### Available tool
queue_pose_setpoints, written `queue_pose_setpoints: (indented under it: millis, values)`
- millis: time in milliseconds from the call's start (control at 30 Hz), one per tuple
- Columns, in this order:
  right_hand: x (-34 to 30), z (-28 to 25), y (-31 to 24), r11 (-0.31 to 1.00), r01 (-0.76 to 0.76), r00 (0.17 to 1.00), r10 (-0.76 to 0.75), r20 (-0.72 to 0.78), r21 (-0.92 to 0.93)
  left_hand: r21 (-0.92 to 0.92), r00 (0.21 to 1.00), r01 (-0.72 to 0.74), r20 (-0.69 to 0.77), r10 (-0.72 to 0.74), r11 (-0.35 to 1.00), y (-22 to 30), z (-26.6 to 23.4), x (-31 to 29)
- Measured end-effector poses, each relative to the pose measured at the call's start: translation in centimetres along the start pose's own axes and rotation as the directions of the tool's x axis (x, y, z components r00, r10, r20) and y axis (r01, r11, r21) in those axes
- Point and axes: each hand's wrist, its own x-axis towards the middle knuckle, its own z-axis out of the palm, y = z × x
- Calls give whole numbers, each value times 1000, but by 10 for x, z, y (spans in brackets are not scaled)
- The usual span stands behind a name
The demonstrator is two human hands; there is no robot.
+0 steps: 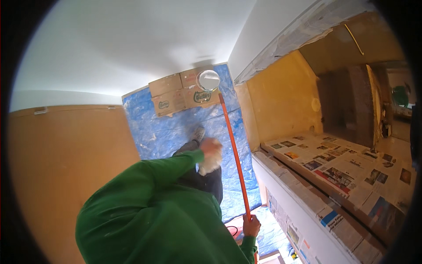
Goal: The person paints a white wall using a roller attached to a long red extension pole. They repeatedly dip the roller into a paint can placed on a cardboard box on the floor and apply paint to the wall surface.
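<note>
My left hand (212, 145), smeared by motion, is closed on a crumpled whitish cloth (211, 163) in front of my dark trousers. Around a long orange-red pole (236, 154) my right hand (252, 225) is wrapped, low and to the right. The pole slants up and away, and its far end lies beside a round tub (208, 81) with white paint-like contents. Under that tub are flattened cardboard boxes (172, 104). One of my shoes (199, 133) shows below the cardboard.
Blue plastic sheeting (154, 127) covers the floor. White walls (132, 44) rise at the far side, and a brown wooden panel (70, 145) stands left. To the right, newspaper (347, 165) covers a ledge beside a yellow-brown wall (281, 97).
</note>
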Motion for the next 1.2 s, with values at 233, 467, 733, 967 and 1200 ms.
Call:
queue_pose_setpoints:
  millis: [233, 467, 733, 967, 1200]
  values:
    - [35, 64, 94, 1000, -22, 986, 18, 168, 17, 331, 864, 491, -301, -402, 806, -82, -141, 133]
    - [20, 118, 115, 949, -303, 885, 248, 393, 84, 712, 871, 472, -285, -400, 521, -243, -185, 239]
    - [-57, 166, 123, 985, -171, 963, 166, 213, 5, 677, 867, 455, -188, -462, 578, -282, -153, 372]
    - [-97, 146, 27, 679, -698, 711, 619, 333, 229, 206, 787, 612, -251, -563, 764, -322, -148, 423]
    - [-69, 146, -17, 706, -682, 724, 614, 313, 192, 577, 997, 80, -61, -54, 813, -340, -161, 425]
